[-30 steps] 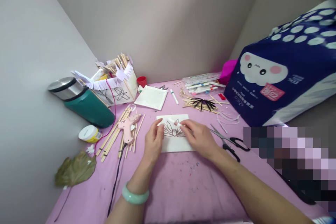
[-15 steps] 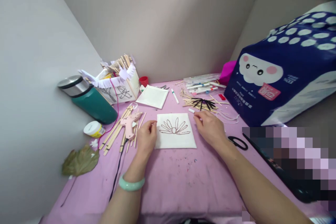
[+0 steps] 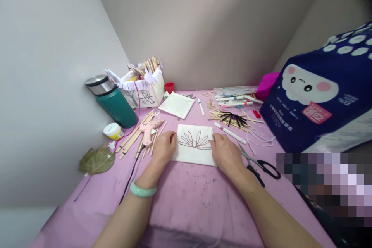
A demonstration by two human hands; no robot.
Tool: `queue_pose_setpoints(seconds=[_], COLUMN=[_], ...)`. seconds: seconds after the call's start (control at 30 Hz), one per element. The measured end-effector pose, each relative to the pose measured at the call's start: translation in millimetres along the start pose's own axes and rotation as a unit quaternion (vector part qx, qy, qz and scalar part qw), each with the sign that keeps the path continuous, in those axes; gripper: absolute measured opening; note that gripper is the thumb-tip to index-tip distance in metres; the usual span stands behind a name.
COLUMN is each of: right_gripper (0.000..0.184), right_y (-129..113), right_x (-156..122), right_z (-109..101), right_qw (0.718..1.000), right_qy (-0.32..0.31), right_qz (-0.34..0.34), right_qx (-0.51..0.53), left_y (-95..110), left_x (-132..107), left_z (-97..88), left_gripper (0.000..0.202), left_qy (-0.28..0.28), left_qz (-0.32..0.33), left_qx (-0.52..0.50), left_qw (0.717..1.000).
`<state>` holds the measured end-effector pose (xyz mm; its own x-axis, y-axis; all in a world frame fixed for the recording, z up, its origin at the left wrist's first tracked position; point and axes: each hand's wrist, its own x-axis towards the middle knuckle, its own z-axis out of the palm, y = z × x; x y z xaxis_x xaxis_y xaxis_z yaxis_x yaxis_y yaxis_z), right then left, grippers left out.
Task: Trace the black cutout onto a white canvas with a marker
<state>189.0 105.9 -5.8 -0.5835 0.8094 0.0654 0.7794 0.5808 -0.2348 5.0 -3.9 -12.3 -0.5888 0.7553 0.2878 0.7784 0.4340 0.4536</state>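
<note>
A white square panel (image 3: 194, 156) lies on the pink cloth with a brown outline drawing of a flower with long petals on it. My left hand (image 3: 165, 147) pinches the panel's left edge between thumb and curled fingers. On the opposite side, my right hand (image 3: 228, 152) grips the right edge, covering part of it. Just beyond the right hand is a white marker (image 3: 230, 133) with a brown band, lying on the cloth. Black-handled scissors (image 3: 258, 164) rest beside my right wrist, partly beneath it.
Left of the panel are a pink glue gun (image 3: 147, 131) on bamboo sticks (image 3: 130, 137), a green bottle (image 3: 116, 108) and a dry leaf (image 3: 97, 161). Behind stand a decorated box (image 3: 145, 95) and another white panel (image 3: 176, 105). A large blue package (image 3: 305, 104) occupies the right.
My right hand has moved left onto the panel's right edge, leaving the marker in full view. The camera view has shifted, so the scene sits differently. My left hand stays at the left edge.
</note>
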Motion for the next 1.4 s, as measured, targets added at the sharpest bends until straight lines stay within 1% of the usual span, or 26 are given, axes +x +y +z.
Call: queue_pose_setpoints(seconds=[0.3,0.47,1.0,1.4], right_gripper=[0.027,0.028,0.030,0.029], right_y=[-1.1,-0.4,1.1,3.4], right_x=[5.8,10.4,13.3,12.2], right_z=[2.4,8.4,14.2,15.4], right_qw=[1.000,1.000,1.000,1.000], right_qy=[-0.017,0.000,0.004,0.008], right_qz=[0.011,0.017,0.014,0.002], right_qx=[-0.005,-0.009,-0.024,-0.023], left_y=[-1.0,2.2,8.7,9.7], left_x=[-3.1,-5.3,-7.0,-7.4], left_z=[0.2,-0.9,-3.6,-6.8], left_gripper=[0.024,0.023,0.024,0.025], left_qy=[0.002,0.002,-0.037,-0.044], left_qz=[0.025,0.034,0.003,0.000], left_qx=[0.019,0.031,0.034,0.070], left_qw=[0.999,0.999,0.999,0.997])
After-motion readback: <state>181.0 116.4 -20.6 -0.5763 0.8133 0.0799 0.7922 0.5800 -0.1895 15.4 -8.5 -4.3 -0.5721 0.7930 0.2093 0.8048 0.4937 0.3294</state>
